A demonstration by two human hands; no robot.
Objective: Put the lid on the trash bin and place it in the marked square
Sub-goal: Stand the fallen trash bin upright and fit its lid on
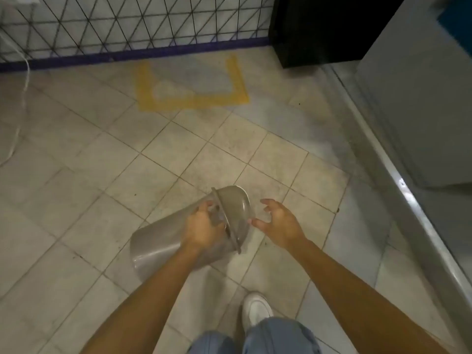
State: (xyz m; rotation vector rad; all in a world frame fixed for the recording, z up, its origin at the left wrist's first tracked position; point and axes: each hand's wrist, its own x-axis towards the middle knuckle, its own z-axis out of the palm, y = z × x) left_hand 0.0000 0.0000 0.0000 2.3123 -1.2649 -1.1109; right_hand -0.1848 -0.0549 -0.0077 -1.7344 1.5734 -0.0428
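A grey plastic trash bin (158,245) is held tilted on its side above the tiled floor, base toward the lower left. Its domed grey lid (236,204) sits on the bin's mouth, pointing up and right. My left hand (201,227) grips the bin just below the lid's rim. My right hand (279,222) hovers just right of the lid, fingers spread, holding nothing. The marked square (194,99), outlined in yellow tape on three sides, lies on the floor ahead against the wall.
A wire-grid fence (132,24) with a purple base runs along the far wall. A black cabinet (321,29) stands right of the square. A grey unit (419,98) and metal floor rail (398,180) line the right side. A white cable (21,103) hangs left. My white shoe (256,309) is below.
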